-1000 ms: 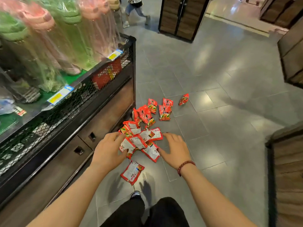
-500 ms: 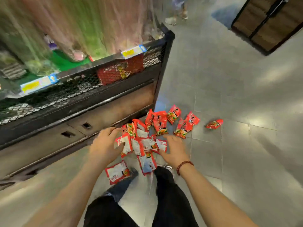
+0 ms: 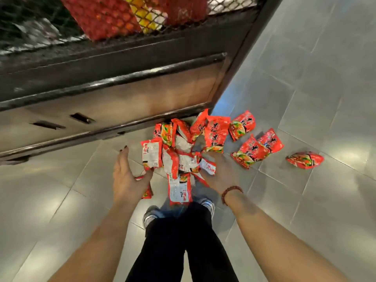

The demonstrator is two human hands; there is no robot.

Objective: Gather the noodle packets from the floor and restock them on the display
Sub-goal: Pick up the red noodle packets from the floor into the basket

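As left hand (image 3: 125, 178), right hand (image 3: 221, 173) flank packets (image 3: 179, 159)

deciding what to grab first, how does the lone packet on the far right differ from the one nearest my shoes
The lone packet lies red front up; the near packet, by the shoes, shows its white printed back. The lone packet sits apart, touching nothing; the near packet overlaps the pile. Both look like the same red noodle packets.

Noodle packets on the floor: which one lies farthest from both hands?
The lone packet at the far right, beyond the overlapping pair. It touches no other packet; the rest lie closer to the pile.
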